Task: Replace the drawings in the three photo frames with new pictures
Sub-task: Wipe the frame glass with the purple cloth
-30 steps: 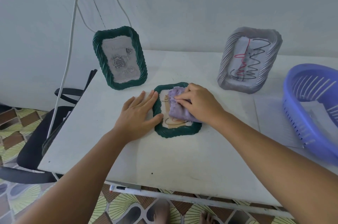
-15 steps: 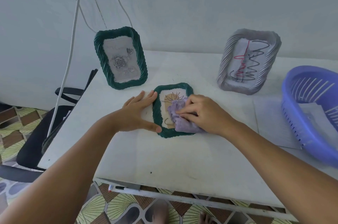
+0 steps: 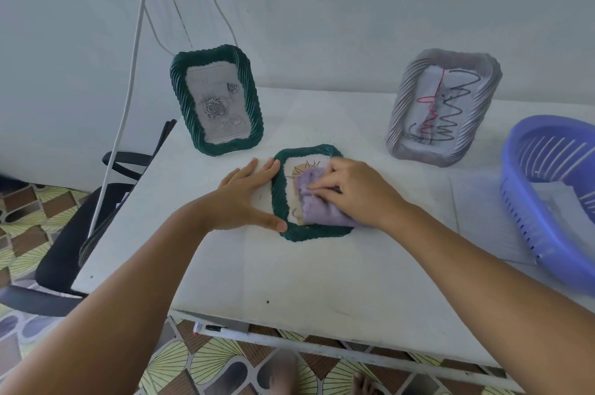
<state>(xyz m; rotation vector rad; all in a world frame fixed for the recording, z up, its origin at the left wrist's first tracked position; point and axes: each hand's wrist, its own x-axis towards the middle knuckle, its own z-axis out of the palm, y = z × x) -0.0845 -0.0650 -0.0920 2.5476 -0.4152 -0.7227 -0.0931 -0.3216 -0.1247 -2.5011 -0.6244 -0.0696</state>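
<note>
A small green frame [image 3: 278, 198] lies flat in the middle of the white table [image 3: 289, 278], showing a beige sun drawing. My left hand [image 3: 246, 198] rests flat against its left edge, fingers straight, thumb at the lower corner. My right hand [image 3: 351, 191] presses a purple cloth [image 3: 309, 201] onto the frame's glass, fingers curled over it. A larger green frame [image 3: 215, 100] with a grey rose picture stands at the back left. A grey frame [image 3: 442, 106] with red and black scribbles leans at the back right.
A purple plastic basket [image 3: 547, 201] with papers inside sits at the right edge, sheets of paper [image 3: 483, 217] lying under it. White cables [image 3: 128, 72] hang down the wall at left. A black chair [image 3: 74, 243] stands left of the table. A marker [image 3: 219, 327] lies on the rail below.
My right hand has slid the purple cloth up and down over the flat frame's glass. My left hand has stayed against the frame's left edge.
</note>
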